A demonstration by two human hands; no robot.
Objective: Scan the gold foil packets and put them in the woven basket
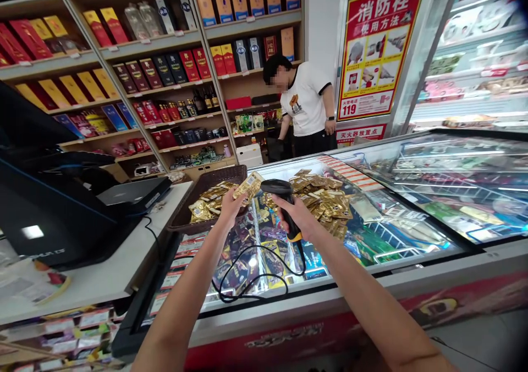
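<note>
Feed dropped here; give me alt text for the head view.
The left hand holds a gold packet beside the barcode scanner gripped in the right hand, over a glass-topped freezer. More packets lie in a brown basket and in a pile on the glass; another person stands by the shelves.

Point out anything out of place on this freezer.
A loose heap of gold packets lies scattered on the freezer's glass lid, beside the brown basket holding more. The black cable of the barcode scanner loops across the glass. The left hand holds one packet; the right hand grips the scanner.
</note>
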